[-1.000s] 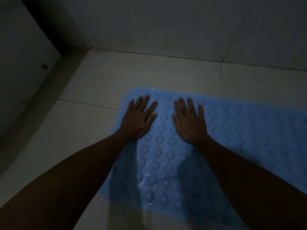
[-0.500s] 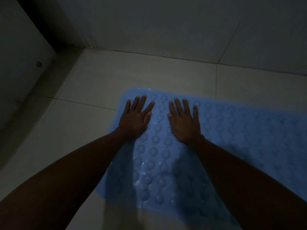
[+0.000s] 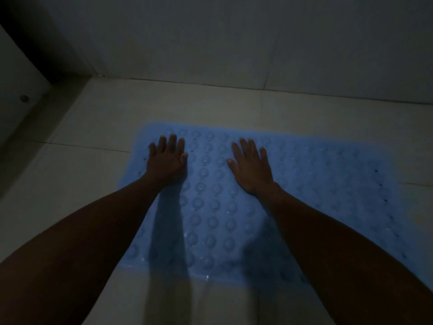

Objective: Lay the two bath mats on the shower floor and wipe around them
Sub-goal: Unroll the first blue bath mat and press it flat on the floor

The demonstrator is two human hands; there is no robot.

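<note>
Our left hand (image 3: 165,160) and right hand (image 3: 251,168) lie flat, fingers straight, palms pressing the blue bath mat (image 3: 316,184), we judge to seat its suckers on the shower floor (image 3: 93,127). From the mat, bare tile opens toward nine o'clock; at twelve a strip separates its far edge from the wall (image 3: 234,38). We see no second mat.

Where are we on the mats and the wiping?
Done: one blue bath mat lies flat on the tiled floor. In hand: the left hand and right hand press it down, fingers straight. Left: no second mat or wiping cloth is in view, so both remain.
</note>
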